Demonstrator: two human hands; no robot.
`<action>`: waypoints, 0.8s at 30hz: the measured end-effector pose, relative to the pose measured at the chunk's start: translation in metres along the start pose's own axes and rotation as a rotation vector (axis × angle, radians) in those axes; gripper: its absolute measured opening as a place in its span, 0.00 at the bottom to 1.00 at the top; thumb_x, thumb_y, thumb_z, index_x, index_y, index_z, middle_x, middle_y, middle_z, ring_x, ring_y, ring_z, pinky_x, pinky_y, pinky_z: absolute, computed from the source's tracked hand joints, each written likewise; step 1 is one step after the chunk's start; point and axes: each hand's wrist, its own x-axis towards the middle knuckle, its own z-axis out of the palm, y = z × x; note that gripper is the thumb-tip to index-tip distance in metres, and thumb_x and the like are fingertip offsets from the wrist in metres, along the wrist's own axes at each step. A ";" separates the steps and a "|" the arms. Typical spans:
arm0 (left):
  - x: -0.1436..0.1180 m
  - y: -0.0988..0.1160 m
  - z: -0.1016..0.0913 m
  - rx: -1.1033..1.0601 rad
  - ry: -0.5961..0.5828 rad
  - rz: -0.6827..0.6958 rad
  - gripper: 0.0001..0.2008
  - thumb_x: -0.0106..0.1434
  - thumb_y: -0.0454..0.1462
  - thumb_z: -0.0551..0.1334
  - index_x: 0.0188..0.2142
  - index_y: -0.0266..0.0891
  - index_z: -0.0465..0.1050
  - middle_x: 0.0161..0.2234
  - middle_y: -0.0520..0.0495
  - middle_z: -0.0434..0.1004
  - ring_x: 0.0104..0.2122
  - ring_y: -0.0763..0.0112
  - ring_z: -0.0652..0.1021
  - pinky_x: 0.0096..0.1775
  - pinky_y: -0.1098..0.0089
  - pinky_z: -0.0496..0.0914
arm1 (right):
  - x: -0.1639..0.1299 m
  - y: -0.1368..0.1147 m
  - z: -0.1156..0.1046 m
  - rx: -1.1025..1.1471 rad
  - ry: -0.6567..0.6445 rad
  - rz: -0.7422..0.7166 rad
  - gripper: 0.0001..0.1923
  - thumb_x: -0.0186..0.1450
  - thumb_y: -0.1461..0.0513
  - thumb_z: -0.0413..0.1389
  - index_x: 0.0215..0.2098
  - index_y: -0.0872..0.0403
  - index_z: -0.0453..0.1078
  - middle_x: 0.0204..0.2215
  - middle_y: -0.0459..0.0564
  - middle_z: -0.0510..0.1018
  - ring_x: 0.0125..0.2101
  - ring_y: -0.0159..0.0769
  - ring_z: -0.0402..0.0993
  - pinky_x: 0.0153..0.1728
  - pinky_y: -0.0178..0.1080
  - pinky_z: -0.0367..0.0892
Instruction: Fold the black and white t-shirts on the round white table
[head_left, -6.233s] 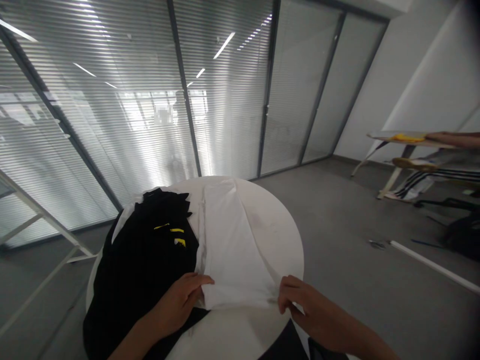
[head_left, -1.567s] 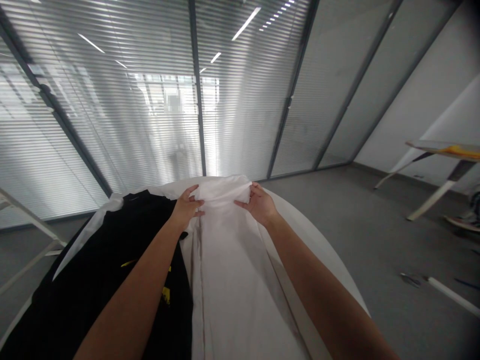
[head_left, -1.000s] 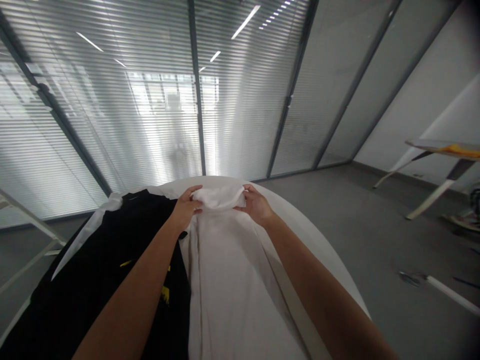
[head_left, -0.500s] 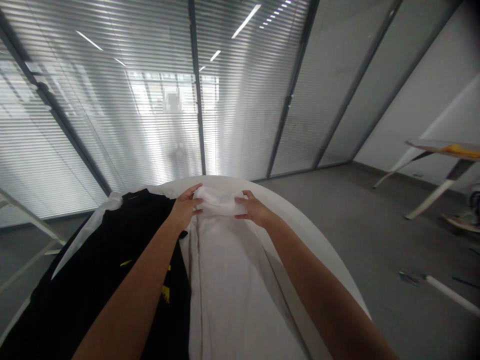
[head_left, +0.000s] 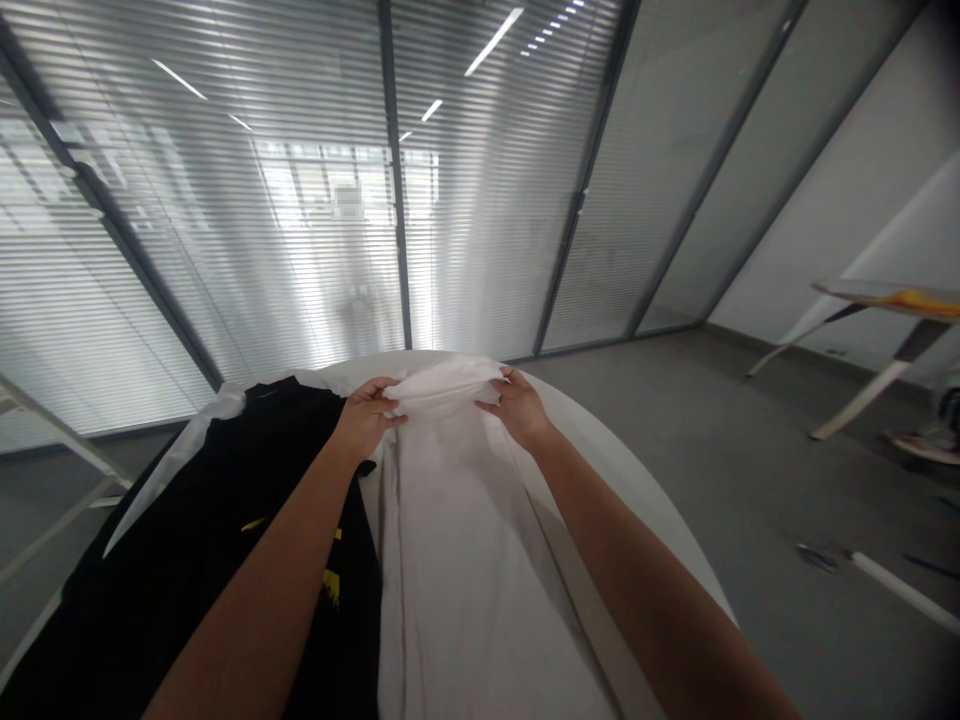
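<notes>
I see the white cloth (head_left: 457, 540) lying lengthwise on the round table (head_left: 637, 480), its near end out of view; the black garment (head_left: 195, 520) lies just to its left; at the far end the left hand (head_left: 365, 415) and the right hand (head_left: 523, 410), apart from each other, each pinch one side of the creased cloth; the step seems to be folding this end; the next move calls, I think, for level hands; beyond stands the glass wall (head_left: 487, 220).
</notes>
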 end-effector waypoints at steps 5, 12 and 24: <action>0.002 -0.003 -0.003 -0.002 -0.003 0.008 0.15 0.41 0.26 0.68 0.30 0.39 0.73 0.36 0.50 0.75 0.34 0.66 0.78 0.36 0.59 0.77 | -0.003 -0.002 -0.003 -0.049 0.003 -0.033 0.16 0.52 0.59 0.60 0.38 0.45 0.64 0.35 0.41 0.73 0.37 0.35 0.72 0.41 0.46 0.74; 0.002 -0.009 -0.014 0.012 -0.079 0.046 0.10 0.40 0.26 0.67 0.23 0.38 0.70 0.28 0.51 0.75 0.31 0.67 0.77 0.36 0.61 0.76 | -0.003 -0.001 -0.008 -0.002 -0.080 -0.005 0.27 0.49 0.62 0.60 0.48 0.45 0.70 0.38 0.43 0.76 0.38 0.37 0.73 0.39 0.44 0.73; -0.010 0.014 -0.029 0.060 -0.360 -0.165 0.07 0.45 0.32 0.61 0.25 0.34 0.77 0.31 0.37 0.79 0.36 0.57 0.78 0.40 0.59 0.71 | -0.005 -0.010 -0.035 -0.455 -0.357 0.137 0.15 0.46 0.64 0.54 0.30 0.54 0.78 0.23 0.51 0.78 0.27 0.39 0.72 0.28 0.37 0.64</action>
